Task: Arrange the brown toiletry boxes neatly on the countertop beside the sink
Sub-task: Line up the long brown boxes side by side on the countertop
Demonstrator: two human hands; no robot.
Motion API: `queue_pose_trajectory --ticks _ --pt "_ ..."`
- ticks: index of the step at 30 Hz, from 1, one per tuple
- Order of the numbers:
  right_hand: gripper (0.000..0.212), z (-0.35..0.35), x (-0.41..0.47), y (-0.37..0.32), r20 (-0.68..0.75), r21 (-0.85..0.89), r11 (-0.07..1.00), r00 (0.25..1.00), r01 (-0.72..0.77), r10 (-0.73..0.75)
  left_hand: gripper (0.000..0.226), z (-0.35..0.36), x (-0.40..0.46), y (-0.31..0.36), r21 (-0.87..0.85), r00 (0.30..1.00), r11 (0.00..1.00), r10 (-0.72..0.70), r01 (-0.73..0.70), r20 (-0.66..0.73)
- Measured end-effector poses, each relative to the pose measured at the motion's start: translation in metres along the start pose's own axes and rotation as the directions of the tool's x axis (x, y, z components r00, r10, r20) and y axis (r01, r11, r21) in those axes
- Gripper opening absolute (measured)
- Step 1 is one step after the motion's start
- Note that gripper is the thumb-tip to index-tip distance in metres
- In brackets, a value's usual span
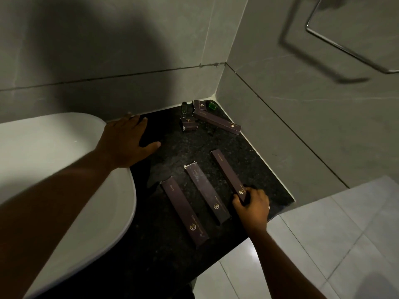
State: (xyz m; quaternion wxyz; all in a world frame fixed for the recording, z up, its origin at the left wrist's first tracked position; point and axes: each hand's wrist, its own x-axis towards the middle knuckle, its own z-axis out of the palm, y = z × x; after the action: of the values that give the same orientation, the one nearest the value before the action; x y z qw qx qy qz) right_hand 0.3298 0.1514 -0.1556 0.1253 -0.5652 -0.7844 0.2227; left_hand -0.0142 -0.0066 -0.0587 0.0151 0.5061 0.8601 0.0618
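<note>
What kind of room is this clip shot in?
Most likely a bathroom, perhaps a hotel's: a white sink set in a dark stone countertop, tiled walls, and small brown toiletry boxes.

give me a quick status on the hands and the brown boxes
Left hand flat on countertop by sink. Right hand gripping near end of rightmost long box. Two long boxes alongside, more boxes loose in back corner. Nothing blocking.

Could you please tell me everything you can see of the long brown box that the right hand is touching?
The long slim brown cardboard box lies flat on the dark speckled stone countertop, rightmost of three near-parallel boxes, angled up-left to down-right. A small gold emblem marks its near end, with faint gold lettering near the far end. The right hand grips that near end; its far end lies free. It looks closed and undamaged.
</note>
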Motion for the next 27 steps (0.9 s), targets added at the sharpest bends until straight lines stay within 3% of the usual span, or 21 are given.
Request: queue_pose_trajectory --ticks 6,9,11,15,19,22,27 --pt "0.052 0.000 0.000 0.001 0.037 0.030 1.000 0.999 -0.010 0.009 0.096 0.000 0.002 -0.002 0.013 1.000 1.000 0.005 -0.005 0.027" --pt "0.070 -0.011 0.000 -0.004 -0.018 0.272 0.958 0.995 -0.086 0.095 0.096 0.002 0.003 -0.002 0.014 1.000 1.000 0.009 -0.010 0.022" --pt "0.072 -0.022 0.012 -0.015 -0.045 0.300 0.952 0.996 -0.059 0.075 0.095 0.001 0.003 -0.002 0.011 1.000 1.000 0.002 -0.002 0.018" --pt "0.071 -0.037 0.078 -0.052 0.003 0.063 0.991 0.993 0.120 -0.121 0.096 0.001 0.002 -0.001 -0.011 1.000 1.000 -0.018 0.018 0.014" --pt "0.063 -0.029 0.171 -0.091 0.107 -0.230 0.927 0.954 0.297 -0.279 0.097 0.006 0.003 -0.002 -0.023 0.999 0.999 -0.040 0.040 0.013" --pt "0.064 -0.008 0.222 -0.105 0.216 -0.392 0.845 0.929 0.364 -0.300 0.095 0.008 0.004 -0.004 -0.013 0.999 0.999 -0.041 0.041 0.010" --pt "0.054 0.023 0.247 -0.112 0.244 -0.496 0.796 0.935 0.347 -0.256 0.097 0.009 0.006 -0.004 0.037 0.999 0.998 -0.046 0.045 0.027"
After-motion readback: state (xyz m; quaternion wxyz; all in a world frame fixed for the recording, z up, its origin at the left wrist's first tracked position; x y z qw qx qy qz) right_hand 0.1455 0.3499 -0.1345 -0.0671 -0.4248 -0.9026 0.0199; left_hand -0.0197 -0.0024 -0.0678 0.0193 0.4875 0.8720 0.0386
